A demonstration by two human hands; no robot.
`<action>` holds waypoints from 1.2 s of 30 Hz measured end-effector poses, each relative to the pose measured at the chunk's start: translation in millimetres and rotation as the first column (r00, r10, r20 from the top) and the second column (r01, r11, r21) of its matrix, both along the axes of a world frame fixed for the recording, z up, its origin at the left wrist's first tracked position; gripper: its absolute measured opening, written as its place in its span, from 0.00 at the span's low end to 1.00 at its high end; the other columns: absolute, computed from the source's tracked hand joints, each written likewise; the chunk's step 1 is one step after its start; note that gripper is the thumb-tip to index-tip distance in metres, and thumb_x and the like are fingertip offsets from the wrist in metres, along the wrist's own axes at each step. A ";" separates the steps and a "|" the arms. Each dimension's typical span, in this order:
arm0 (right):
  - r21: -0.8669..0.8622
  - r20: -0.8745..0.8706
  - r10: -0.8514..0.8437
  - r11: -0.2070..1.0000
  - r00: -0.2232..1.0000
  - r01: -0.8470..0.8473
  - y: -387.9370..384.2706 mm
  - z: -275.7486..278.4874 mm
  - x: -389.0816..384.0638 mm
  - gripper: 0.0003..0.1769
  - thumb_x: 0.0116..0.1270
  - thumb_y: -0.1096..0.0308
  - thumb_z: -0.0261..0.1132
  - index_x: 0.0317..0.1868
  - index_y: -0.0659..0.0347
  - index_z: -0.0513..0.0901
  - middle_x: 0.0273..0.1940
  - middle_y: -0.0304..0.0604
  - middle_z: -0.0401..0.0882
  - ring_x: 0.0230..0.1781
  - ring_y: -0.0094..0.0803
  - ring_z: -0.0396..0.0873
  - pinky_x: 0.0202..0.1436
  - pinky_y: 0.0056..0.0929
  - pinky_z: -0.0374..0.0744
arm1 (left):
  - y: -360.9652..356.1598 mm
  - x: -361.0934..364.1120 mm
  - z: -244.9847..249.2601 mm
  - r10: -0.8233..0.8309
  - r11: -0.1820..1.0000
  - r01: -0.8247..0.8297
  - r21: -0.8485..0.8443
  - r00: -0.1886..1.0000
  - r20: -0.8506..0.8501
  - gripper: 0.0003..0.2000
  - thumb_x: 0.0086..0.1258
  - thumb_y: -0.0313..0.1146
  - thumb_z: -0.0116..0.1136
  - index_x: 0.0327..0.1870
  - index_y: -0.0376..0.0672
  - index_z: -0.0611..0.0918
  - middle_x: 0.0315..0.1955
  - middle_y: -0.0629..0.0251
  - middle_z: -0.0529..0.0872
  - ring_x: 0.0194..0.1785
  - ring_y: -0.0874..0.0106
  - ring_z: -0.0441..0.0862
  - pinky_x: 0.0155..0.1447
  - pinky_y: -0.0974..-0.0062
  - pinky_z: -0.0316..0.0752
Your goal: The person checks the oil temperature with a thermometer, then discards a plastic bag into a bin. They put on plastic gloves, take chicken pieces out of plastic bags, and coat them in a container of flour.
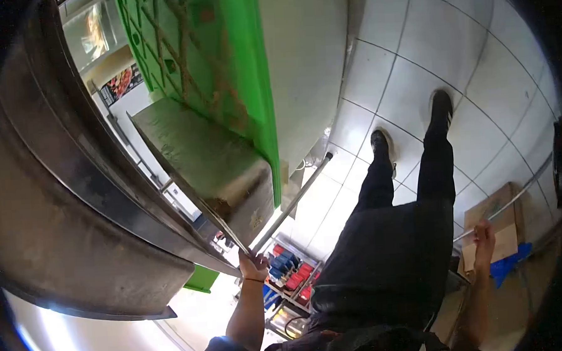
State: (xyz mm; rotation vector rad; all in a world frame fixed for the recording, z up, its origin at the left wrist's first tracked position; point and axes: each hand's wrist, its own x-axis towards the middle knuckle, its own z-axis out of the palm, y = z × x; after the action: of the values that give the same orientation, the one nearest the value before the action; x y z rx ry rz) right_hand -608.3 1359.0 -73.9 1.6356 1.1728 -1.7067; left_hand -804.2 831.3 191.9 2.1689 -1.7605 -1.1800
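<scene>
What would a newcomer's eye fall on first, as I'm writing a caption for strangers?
Likely the vivid green crate at upper centre-left, with a stained metal sheet beside it and the left hand at the sheet's lower end. Next, perhaps, the dark-clad legs against white floor tiles at upper right.

The lattice-patterned crate [226, 65] is green, the metal sheet [198, 148] grey-brown, the grid-lined floor [402, 88] white.
</scene>
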 end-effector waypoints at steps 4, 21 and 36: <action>0.066 -0.095 0.167 0.985 0.981 -0.161 -4.8 -6.6 -53.2 0.14 0.60 0.72 0.57 0.47 0.63 0.71 0.39 0.36 0.71 0.32 0.21 0.67 0.34 0.16 0.67 | 1.6 -11.8 -2.9 0.085 0.994 -0.086 -0.064 0.996 -0.028 0.10 0.61 0.43 0.47 0.21 0.51 0.69 0.13 0.73 0.65 0.20 0.75 0.66 0.23 0.77 0.61; 0.375 -0.854 0.497 0.794 0.155 -0.479 -263.7 209.5 -423.6 0.23 0.41 0.64 0.66 0.39 0.66 0.76 0.37 0.54 0.75 0.41 0.45 0.73 0.48 0.37 0.70 | 57.6 -0.6 -14.5 -0.223 0.975 0.209 -0.079 0.918 -0.328 0.10 0.62 0.33 0.45 0.43 0.47 0.69 0.36 0.67 0.76 0.37 0.73 0.76 0.34 0.70 0.76; 0.542 -0.694 0.501 0.836 0.517 -0.082 -126.3 247.3 -485.4 0.29 0.58 0.68 0.57 0.60 0.58 0.59 0.48 0.47 0.70 0.47 0.33 0.70 0.51 0.25 0.69 | 215.9 -103.8 -53.7 -0.784 0.619 0.574 -0.536 0.493 -0.378 0.22 0.60 0.33 0.52 0.48 0.27 0.61 0.41 0.41 0.67 0.42 0.51 0.70 0.51 0.63 0.64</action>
State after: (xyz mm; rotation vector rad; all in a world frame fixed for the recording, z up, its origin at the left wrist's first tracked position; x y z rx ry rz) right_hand -1093.7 1232.7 173.4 0.6317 2.2961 -2.1006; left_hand -908.0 1047.2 138.2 0.6867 -2.3255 -1.3174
